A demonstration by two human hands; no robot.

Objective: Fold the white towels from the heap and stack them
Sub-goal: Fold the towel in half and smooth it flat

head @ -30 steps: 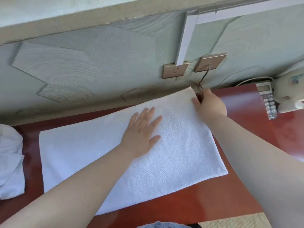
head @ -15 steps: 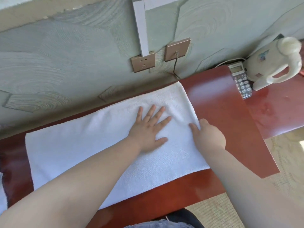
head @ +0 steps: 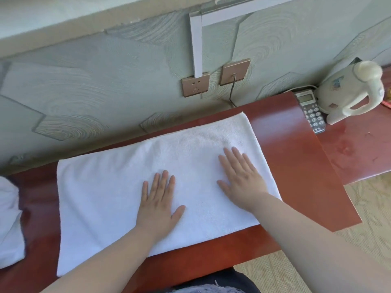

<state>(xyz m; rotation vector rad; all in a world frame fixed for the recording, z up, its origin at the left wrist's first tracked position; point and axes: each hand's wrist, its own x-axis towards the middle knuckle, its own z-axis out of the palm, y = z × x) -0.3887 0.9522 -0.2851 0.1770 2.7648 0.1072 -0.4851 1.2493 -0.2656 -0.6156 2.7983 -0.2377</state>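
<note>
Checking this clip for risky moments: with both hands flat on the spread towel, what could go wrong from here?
1. The left hand and right hand only press flat on the towel; on the glossy table it might slide while smoothed, leaving the edges misaligned.
2. The heap sits close beyond the towel's left end; a fold from that side could drag it.

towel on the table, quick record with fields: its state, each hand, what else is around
towel: white, spread flat on the red table
left hand: flat, palm down on the towel's middle
right hand: flat, palm down near its right end
heap: white cloth at the table's left edge
other: phone and cream kettle at far right
</note>
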